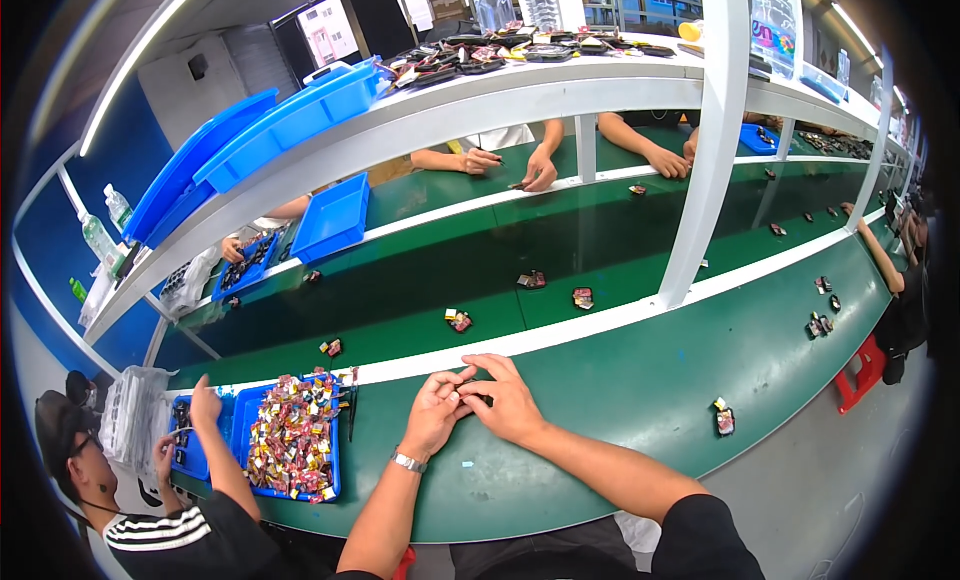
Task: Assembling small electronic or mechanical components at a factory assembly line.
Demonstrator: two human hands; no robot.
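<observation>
Small dark part (pixel 485 400): pinched between both hands, over the tabletop (pixel 590 445); mostly hidden, exact kind unclear.
Likely risk: a slip onto the tabletop, from small size and fingertip-only hold; possibly mixing with loose pieces there.
Left hand (pixel 437 410): pinching the part, fingers curled; forearm angled up from near edge, metal wristband (pixel 408 462) on.
Right hand (pixel 508 405): thumb and forefinger pinching, fingers arched leftward; forearm slanting in from near right.
Left side: blue tray (pixel 338 462), heaped with pieces (pixel 288 435).
Right side: loose piece (pixel 725 421).
</observation>
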